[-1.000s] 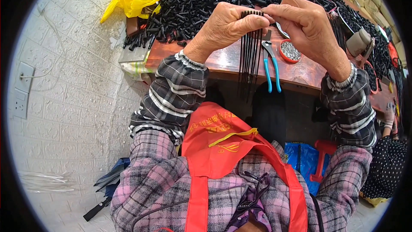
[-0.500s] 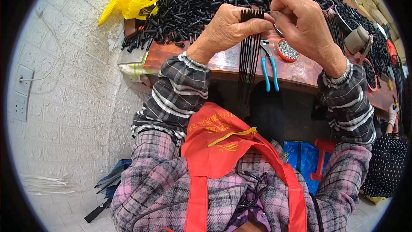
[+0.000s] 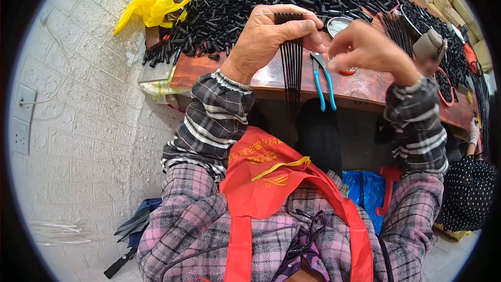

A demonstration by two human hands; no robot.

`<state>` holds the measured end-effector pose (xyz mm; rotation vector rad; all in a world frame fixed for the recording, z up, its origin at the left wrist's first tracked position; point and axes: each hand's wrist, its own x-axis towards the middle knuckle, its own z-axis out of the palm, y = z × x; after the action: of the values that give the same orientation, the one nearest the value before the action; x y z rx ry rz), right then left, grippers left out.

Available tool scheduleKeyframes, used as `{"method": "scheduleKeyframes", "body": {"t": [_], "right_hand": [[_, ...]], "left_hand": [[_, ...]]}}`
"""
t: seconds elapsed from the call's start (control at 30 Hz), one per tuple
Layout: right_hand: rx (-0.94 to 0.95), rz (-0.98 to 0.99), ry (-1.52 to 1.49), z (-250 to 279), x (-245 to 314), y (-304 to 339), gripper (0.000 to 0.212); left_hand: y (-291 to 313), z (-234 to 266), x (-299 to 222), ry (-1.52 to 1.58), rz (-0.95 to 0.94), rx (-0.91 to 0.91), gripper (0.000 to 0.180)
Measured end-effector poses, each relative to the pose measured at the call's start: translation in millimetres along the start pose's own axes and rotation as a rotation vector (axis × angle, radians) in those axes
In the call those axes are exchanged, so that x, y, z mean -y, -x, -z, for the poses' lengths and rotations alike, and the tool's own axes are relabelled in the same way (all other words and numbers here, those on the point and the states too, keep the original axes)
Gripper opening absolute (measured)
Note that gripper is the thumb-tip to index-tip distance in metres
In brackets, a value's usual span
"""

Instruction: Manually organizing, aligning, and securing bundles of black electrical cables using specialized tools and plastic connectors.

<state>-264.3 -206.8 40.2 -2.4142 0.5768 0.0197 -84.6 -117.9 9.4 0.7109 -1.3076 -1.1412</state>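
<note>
My left hand [image 3: 261, 42] is closed around the top ends of a row of thin black rods [image 3: 293, 70], which hang down past the table edge. A fine straight wire [image 3: 326, 16] runs across the rods' upper ends and sticks out on both sides. To the right, my right hand [image 3: 368, 49] is smeared by motion, its fingers bent, over a small red bowl [image 3: 348, 71] that it mostly hides. Whether it holds anything does not show. Pliers with blue handles [image 3: 324, 86] lie between my hands, the handles jutting over the table's front edge.
A heap of short black tubular parts [image 3: 235, 13] covers the back of the wooden table [image 3: 266, 77]. A yellow plastic bag [image 3: 156, 2] lies at its left end. More black rods [image 3: 399, 28] and a grey cup-like object [image 3: 429, 44] stand right. Another person's hand [image 3: 474, 131] shows at far right.
My left hand has shifted slightly left with the rods. My right hand has moved away from the rods' ends and dropped toward the red bowl, blurring. More of the wire shows.
</note>
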Motion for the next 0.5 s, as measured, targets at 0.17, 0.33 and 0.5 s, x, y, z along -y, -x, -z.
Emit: {"method": "scheduleKeyframes", "body": {"t": [0.17, 0.33, 0.5], "right_hand": [[0.071, -0.034, 0.115, -47, 26, -25, 0.037], [-0.168, 0.304, -0.233, -90, -13, -60, 0.022], [-0.192, 0.495, -0.162, -88, -4, -52, 0.017]], "left_hand": [[-2, 3, 4, 0.022, 0.002, 0.024, 0.013], [0, 20, 10, 0.056, 0.033, 0.158, 0.025], [14, 53, 52, 0.417, 0.082, -0.103, 0.041]]}}
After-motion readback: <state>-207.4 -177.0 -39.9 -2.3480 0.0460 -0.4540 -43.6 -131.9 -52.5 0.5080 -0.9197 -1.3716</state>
